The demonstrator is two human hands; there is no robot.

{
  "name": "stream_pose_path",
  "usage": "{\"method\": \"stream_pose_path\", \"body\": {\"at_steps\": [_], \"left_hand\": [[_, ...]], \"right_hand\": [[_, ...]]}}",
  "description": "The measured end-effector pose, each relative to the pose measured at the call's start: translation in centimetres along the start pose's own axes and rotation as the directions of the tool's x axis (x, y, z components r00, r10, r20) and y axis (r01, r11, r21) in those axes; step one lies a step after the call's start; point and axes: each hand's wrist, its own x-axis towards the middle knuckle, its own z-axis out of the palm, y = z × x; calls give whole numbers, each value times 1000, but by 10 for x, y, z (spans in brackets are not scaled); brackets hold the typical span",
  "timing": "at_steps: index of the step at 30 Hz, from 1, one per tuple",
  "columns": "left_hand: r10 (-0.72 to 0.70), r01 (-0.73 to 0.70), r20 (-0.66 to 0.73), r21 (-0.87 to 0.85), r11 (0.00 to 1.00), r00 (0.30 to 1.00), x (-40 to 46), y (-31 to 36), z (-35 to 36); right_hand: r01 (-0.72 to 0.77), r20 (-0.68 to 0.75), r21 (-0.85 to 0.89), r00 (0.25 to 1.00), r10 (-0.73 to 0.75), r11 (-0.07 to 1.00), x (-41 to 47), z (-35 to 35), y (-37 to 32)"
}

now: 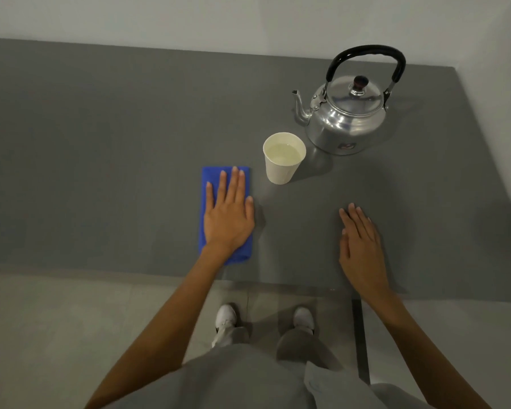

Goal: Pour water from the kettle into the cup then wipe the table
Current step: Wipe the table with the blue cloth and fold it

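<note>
Your left hand (229, 214) lies flat and spread on the folded blue cloth (211, 184), palm pressing it to the grey table (101, 143); nothing is gripped, the fingers are simply laid out along its length. Your right hand (362, 246) rests open on the bare table to the right, fingers together, holding nothing. The paper cup (283, 157) stands upright just beyond and to the right of the cloth, with water in it, and the aluminium kettle (348, 113) sits upright behind it, spout toward the cup, so the pouring looks done and wiping is the step in hand. To do it well, keep the palm weight even across the cloth so it slides as one pad and does not bunch at the far edge. Sweep away from the cup at first (it is light, near the cloth's corner, and a nudge would likely tip it). No spill is plain to see on the grey surface, so cover the area around the cup methodically, and use the free right hand to steady or shift the cup when you work close to it.
</note>
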Motion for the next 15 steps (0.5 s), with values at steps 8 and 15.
{"method": "stream_pose_path", "body": {"at_steps": [8, 15], "left_hand": [[179, -182, 69, 37, 983, 981, -84, -9, 8], [-10, 11, 53, -21, 1000, 999, -110, -29, -2]], "right_hand": [[208, 119, 253, 963, -243, 945, 17, 10, -82], [285, 417, 166, 847, -329, 944, 67, 45, -172]]}}
